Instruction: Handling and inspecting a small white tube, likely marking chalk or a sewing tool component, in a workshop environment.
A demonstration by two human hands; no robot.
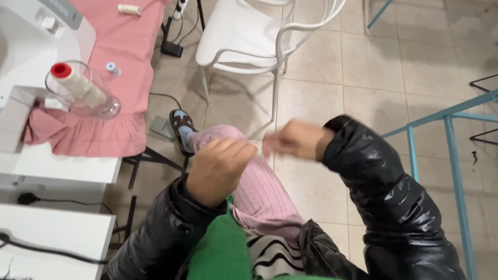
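My left hand [218,168] hovers over my lap with its fingers curled in and its back to the camera. Whatever is inside the curl is hidden. A green cloth [222,246] lies on my lap and reaches up to that wrist. My right hand [294,140] is raised just to the right of the left hand. It is blurred by motion, with the fingertips drawn together and pointing left. No thread or needle can be made out between the hands. Both arms wear shiny black jacket sleeves [394,207]. My leg in pink knit [259,192] stretches out below the hands.
A white sewing machine [31,36] stands on a white table [62,166] at the left, over pink cloth [124,57]. A thread cone sits in a clear jar [83,91]. A foot pedal [162,127], a white chair [249,36] and a teal metal frame [451,150] stand on the tiled floor.
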